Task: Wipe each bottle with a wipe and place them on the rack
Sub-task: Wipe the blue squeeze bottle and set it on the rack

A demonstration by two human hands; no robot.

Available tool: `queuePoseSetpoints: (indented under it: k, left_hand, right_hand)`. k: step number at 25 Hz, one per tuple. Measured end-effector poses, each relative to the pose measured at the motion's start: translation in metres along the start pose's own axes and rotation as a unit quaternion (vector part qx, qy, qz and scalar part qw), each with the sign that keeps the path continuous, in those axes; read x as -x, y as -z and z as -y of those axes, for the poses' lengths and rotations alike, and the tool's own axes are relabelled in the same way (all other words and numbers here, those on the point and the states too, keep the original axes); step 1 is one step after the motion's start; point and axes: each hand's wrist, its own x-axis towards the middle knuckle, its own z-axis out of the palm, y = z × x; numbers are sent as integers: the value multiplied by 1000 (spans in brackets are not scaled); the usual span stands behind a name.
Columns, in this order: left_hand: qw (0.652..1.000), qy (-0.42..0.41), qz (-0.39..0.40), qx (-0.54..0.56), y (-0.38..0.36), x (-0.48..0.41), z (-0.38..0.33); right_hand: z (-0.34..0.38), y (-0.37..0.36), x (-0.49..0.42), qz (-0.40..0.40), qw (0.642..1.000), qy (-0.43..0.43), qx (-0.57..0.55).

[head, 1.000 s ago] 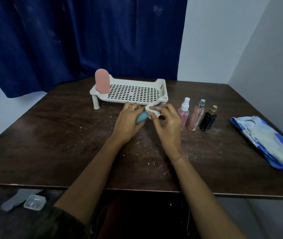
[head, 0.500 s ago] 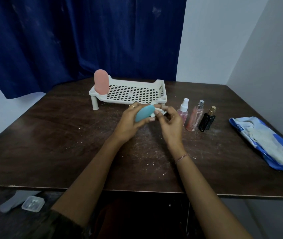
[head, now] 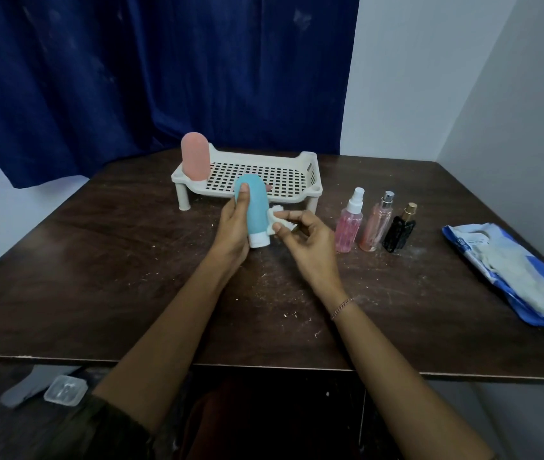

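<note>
My left hand (head: pixel 232 227) grips a light blue squeeze bottle (head: pixel 256 207), held upright with its white cap down, just above the table in front of the rack. My right hand (head: pixel 308 245) pinches a crumpled white wipe (head: pixel 279 219) against the bottle's lower right side. The white perforated rack (head: pixel 310 175) stands behind, with a pink squeeze bottle (head: pixel 195 156) upright in its left corner. To the right on the table stand a pink spray bottle (head: pixel 349 225), a pink perfume bottle (head: pixel 376 224) and a black perfume bottle (head: pixel 400 232).
A blue wipe pack (head: pixel 512 270) lies open at the table's right edge, next to the wall. The dark wooden table (head: pixel 114 260) carries white crumbs. A blue curtain hangs behind. A small clear plastic box (head: pixel 65 390) lies on the floor at lower left.
The blue bottle has turned from lying sideways between my hands to upright, cap down. My right hand, with the wipe, has shifted from its tip to its lower right side.
</note>
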Motion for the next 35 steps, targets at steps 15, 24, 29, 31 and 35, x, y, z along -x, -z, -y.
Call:
queuePoseSetpoints:
  k: [15, 24, 29, 31, 35]
  left_hand:
    - [997, -60, -40, 5, 5, -1, -8]
    - [991, -115, -12, -64, 7, 6, -9]
    - [984, -171, -29, -47, 5, 12, -17]
    - [979, -189, -36, -69, 5, 11, -19]
    - [918, -264, -118, -270, 7, -2, -19]
  right_hand:
    - [-7, 4, 1, 57, 967, 86, 233]
    - [0, 2, -7, -31, 982, 55, 179]
    - [21, -7, -17, 41, 998, -20, 45]
    - [26, -9, -26, 52, 997, -29, 41]
    - [27, -25, -53, 0, 993, -37, 109]
